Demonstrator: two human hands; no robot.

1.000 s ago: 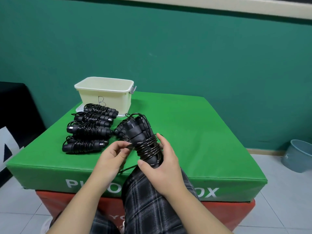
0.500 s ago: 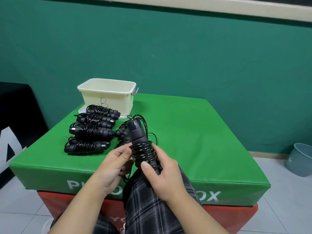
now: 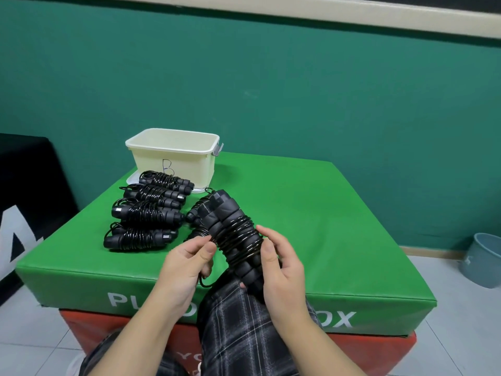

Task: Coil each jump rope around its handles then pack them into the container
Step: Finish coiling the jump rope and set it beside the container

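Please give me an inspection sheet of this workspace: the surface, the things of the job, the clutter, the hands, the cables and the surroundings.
Surface: green padded box stacked on a red one.
Job's things: cream container marked B, standing at the far left; four coiled jump ropes lying in a row in front of it; held jump rope with cord wound round both handles.
Clutter: another black rope bundle, partly hidden behind the held one.
Hands: left hand pinches the cord; right hand grips the handles' lower end.
Cables: nothing seen.
Surroundings: teal wall, tiled floor, grey bucket at right.
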